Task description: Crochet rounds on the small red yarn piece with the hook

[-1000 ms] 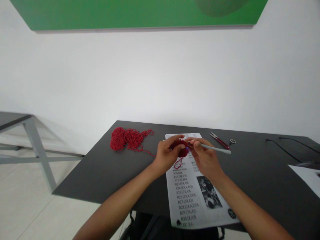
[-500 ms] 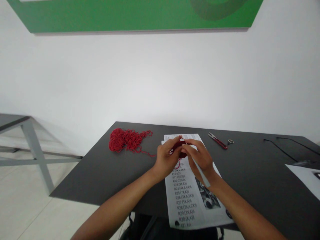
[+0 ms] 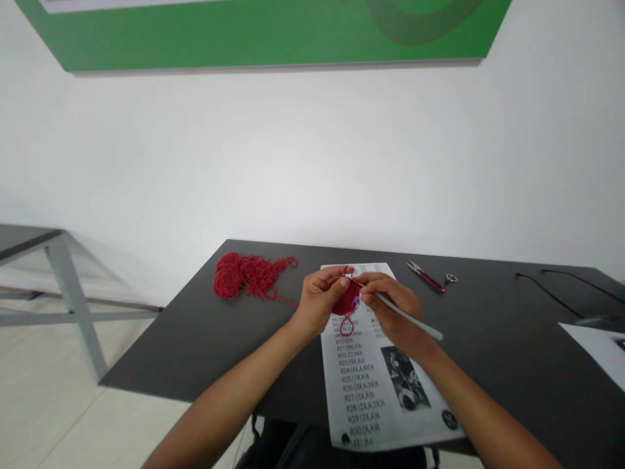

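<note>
My left hand (image 3: 318,296) is closed on a small round piece of red crochet work (image 3: 346,299), with a strand of yarn raised over its index finger. In my right hand (image 3: 393,303) is a crochet hook (image 3: 410,316) with a pale grey-green handle, its thin tip at the top edge of the crochet work. A small purple thing (image 3: 355,301), perhaps a stitch marker, shows on the work's right side. Below it hangs a loop of red yarn (image 3: 346,326). Further left lies the red yarn ball (image 3: 228,277) beside a loose tangle, and a strand runs from there toward my left hand.
Under my hands lies a printed pattern sheet (image 3: 359,391) on the dark table (image 3: 254,345). Red-handled thread snips (image 3: 427,279) and a small metal ring (image 3: 450,278) lie to the right. Farther right are dark glasses (image 3: 551,293) and another paper (image 3: 596,348).
The hook's handle has swung outward to the right and lies flatter. The crochet work has turned so that its round face and the purple thing now show.
</note>
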The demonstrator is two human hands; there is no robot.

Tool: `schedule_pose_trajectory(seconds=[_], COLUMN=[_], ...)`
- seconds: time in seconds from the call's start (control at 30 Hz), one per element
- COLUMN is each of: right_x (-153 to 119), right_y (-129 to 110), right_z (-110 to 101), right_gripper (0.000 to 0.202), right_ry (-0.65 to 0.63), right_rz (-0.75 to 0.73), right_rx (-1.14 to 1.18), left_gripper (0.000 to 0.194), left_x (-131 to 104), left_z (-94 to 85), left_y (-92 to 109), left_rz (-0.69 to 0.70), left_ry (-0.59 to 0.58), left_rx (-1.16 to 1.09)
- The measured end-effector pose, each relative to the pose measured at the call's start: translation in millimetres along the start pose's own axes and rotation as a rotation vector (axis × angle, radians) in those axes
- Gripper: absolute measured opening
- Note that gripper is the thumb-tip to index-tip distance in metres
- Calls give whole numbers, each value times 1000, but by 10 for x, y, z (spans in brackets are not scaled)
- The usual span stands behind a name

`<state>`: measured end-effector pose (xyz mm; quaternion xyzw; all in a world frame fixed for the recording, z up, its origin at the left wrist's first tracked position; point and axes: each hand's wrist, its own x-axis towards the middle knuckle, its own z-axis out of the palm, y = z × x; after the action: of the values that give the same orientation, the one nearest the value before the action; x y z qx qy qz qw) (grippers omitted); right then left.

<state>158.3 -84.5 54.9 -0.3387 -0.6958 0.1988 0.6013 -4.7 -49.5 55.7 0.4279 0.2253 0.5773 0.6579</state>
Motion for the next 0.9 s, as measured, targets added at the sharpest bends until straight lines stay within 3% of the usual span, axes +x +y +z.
schedule_pose_trajectory(seconds=[0.47, 0.63, 0.8, 0.9], right_x=[-82, -121, -64, -8], right_y=[-125, -81, -127, -172], right_z=[58, 86, 152, 164], right_gripper=[12, 11, 14, 16], right_ry=[21, -23, 14, 26], right_rz=[178, 278, 347, 476], right_rx=[269, 533, 808, 1008], left_gripper=[34, 36, 44, 42], left_x=[-9, -18, -45, -53], left_z=[6, 5, 5, 23], left_y=[113, 153, 167, 137], left_rz=[-67, -150, -246, -235], left_ry=[-77, -84, -112, -126], left_rx=[-222, -294, -370, -315])
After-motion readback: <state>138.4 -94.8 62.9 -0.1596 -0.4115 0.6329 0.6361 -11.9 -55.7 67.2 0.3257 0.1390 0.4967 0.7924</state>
